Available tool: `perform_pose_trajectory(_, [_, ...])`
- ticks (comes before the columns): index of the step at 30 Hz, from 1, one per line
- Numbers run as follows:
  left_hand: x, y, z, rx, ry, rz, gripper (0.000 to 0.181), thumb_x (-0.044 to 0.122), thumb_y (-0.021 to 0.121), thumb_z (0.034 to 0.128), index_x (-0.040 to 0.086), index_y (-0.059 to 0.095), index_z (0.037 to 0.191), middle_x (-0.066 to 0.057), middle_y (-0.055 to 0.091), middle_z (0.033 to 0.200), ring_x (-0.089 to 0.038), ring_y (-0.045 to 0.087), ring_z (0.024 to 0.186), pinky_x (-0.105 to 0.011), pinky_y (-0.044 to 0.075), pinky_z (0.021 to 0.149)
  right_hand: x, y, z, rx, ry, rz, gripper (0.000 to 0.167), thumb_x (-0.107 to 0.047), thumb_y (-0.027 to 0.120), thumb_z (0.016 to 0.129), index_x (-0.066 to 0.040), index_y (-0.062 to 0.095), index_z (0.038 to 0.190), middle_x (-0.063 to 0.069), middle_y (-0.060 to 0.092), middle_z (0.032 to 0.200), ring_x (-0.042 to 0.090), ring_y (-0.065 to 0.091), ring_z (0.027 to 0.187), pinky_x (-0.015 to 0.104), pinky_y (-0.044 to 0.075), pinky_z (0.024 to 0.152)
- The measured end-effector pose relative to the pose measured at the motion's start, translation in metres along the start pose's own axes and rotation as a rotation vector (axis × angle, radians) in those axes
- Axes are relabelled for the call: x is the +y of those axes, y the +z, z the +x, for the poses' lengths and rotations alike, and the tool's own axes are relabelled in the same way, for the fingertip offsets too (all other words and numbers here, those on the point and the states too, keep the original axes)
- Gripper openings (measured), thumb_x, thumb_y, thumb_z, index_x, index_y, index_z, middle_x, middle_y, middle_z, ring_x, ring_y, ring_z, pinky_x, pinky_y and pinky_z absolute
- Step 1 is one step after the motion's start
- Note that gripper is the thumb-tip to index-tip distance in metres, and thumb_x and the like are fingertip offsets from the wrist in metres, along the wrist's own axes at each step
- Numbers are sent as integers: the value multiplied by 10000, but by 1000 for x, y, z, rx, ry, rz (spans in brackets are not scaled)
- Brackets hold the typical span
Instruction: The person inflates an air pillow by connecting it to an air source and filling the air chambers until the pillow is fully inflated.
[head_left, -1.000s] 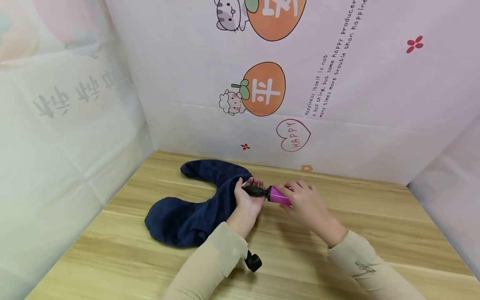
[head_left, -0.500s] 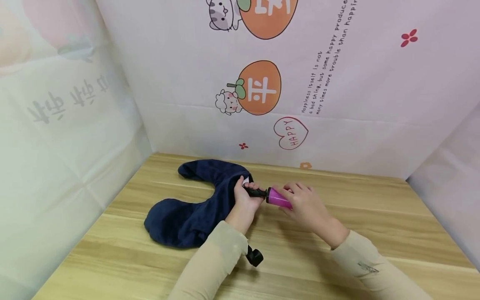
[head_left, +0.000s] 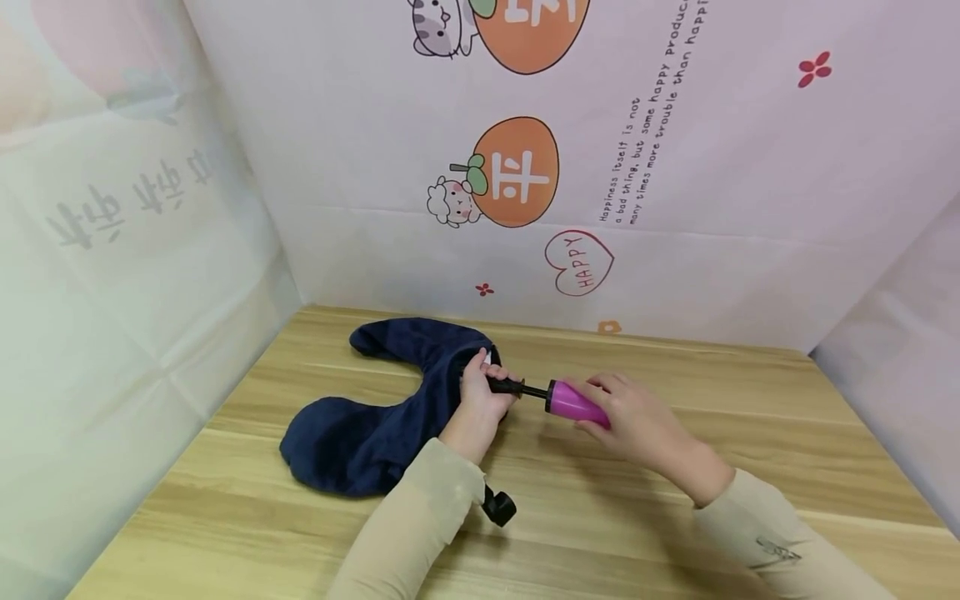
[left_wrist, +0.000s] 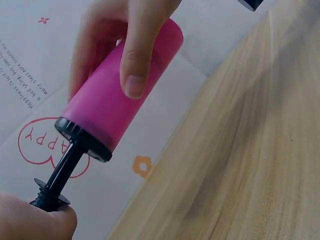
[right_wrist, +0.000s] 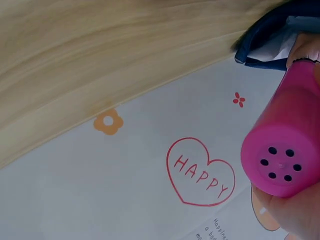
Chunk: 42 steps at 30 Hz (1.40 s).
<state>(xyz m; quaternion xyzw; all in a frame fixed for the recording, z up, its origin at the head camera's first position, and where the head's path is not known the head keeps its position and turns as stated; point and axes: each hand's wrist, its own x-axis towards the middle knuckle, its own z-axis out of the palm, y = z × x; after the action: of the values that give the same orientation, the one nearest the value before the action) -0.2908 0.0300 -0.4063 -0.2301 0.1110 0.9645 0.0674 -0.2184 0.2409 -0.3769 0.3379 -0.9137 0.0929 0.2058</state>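
A navy U-shaped neck pillow (head_left: 408,412) lies on the wooden table, its curved middle towards the hands. By its opening, where a bit of white shows, my left hand (head_left: 480,404) grips the black end of a pink hand pump (head_left: 572,403). My right hand (head_left: 641,425) is wrapped round the pump's pink barrel. A black rod (left_wrist: 66,167) bridges the gap between barrel and left hand in the left wrist view. The barrel's end cap (right_wrist: 281,162), dotted with several holes, faces the right wrist camera. Where the pump meets the pillow is hidden by the left hand.
A black strap end with a buckle (head_left: 498,507) sticks out below the left forearm. The wooden table (head_left: 675,533) ends at a white printed cloth (head_left: 360,167) hanging behind. More cloth hangs at both sides.
My right hand has drawn the pink barrel to the right, exposing more black rod. The left hand's fingers, loosely extended a second ago, are now curled round the black end. The view has shifted slightly.
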Motion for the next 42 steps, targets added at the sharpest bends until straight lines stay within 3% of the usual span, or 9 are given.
perform_pose_trajectory(16, [21, -3, 2, 13, 67, -53, 469, 219, 465, 1101, 155, 294, 669, 53, 354, 537, -88, 347, 481, -238, 326, 610, 20, -21, -13, -24, 7, 6, 557, -148, 916, 757, -90, 710, 1271, 125, 698, 1047, 304, 686, 894, 479, 572, 737])
perform_pose_trajectory(26, [9, -8, 3, 17, 59, -6, 430, 205, 457, 1101, 145, 310, 701, 48, 367, 525, -92, 362, 483, -256, 347, 609, -6, 15, 25, -59, -33, 38, 531, -221, 892, 814, -56, 698, 1279, 148, 711, 1060, 272, 695, 854, 426, 572, 725])
perform_pose_trajectory(31, [9, -9, 2, 30, 46, -17, 423, 207, 470, 1097, 143, 321, 707, 51, 362, 542, -85, 357, 482, -237, 328, 580, -12, 25, 35, -75, -13, 77, 553, -238, 899, 808, -55, 694, 1289, 144, 716, 1083, 254, 694, 855, 409, 573, 720])
perform_pose_trajectory(35, [10, -8, 3, 33, 27, -27, 427, 211, 466, 1099, 140, 326, 702, 47, 360, 547, -90, 354, 490, -235, 322, 592, -3, 20, 34, -148, 69, 187, 579, -274, 895, 811, -80, 689, 1316, 124, 720, 1100, 209, 671, 845, 376, 554, 702])
perform_pose_trajectory(42, [11, -2, 0, 52, 6, -3, 435, 204, 457, 1099, 146, 329, 687, 45, 365, 551, -97, 356, 505, -247, 324, 623, 28, -1, 31, -391, 243, 526, 580, -354, 807, 900, -18, 654, 1347, 68, 724, 1055, 146, 610, 787, 338, 518, 697])
